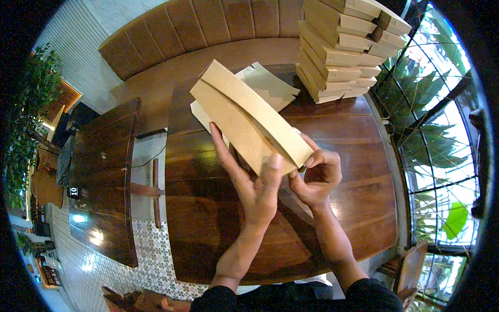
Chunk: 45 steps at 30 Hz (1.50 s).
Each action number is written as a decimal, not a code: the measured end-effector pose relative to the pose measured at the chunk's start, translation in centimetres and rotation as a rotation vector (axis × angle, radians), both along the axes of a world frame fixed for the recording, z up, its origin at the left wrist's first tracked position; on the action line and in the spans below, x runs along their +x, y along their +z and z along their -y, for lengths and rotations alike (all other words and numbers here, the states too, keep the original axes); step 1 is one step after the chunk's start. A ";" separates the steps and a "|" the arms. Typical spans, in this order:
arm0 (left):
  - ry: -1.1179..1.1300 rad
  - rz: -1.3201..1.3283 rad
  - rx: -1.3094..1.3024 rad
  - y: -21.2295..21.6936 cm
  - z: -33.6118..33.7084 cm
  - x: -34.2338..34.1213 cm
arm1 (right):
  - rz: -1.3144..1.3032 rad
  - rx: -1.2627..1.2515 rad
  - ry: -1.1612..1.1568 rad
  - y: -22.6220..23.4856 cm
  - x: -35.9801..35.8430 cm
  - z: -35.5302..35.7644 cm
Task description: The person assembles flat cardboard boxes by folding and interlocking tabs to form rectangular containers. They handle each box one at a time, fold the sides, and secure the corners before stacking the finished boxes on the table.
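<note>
A brown cardboard box [236, 112], long and partly folded, is held tilted above the dark wooden table [353, 208]. Its long side panel bows away, leaving a gap along the edge. My left hand [254, 192] grips it from below, with the thumb pressed on the near face and the fingers along the left side. At the near right corner my right hand [318, 174] pinches the box's end between thumb and fingers. Behind the box, flat cardboard sheets [265, 86] lie on the table, partly hidden by it.
A tall stack of folded cardboard boxes [338, 57] stands at the table's far right. Beyond runs a brown padded bench [208, 23]. A second wooden table [104, 182] is at left across a gap of patterned floor [150, 244]. A barred window [431, 130] borders the right.
</note>
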<state>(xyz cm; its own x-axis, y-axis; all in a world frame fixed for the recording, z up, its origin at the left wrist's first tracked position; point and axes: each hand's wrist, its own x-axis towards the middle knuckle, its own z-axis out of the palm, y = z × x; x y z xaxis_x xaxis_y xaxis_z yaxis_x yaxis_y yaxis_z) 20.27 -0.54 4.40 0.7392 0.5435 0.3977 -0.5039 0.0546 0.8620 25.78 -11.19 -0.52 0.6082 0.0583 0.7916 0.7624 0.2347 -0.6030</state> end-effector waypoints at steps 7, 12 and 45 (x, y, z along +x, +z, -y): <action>-0.004 -0.055 0.274 -1.5 -1.0 0.4 | 0.040 0.057 0.129 0.7 0.5 0.7; -0.171 -0.012 -0.058 -2.1 -0.5 -0.5 | 0.015 -0.137 0.361 1.6 -0.2 1.1; -0.668 -0.062 0.179 -3.8 0.8 -20.9 | -0.894 0.091 0.312 0.5 -16.7 6.2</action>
<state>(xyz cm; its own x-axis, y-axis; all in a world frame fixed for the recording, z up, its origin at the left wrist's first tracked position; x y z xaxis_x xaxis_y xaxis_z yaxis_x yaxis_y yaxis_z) -0.63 -1.36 0.58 0.9167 -0.1057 0.3854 -0.3617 0.1907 0.9126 9.08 -17.40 -0.03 0.9583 0.2812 0.0500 -0.0774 0.4241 -0.9023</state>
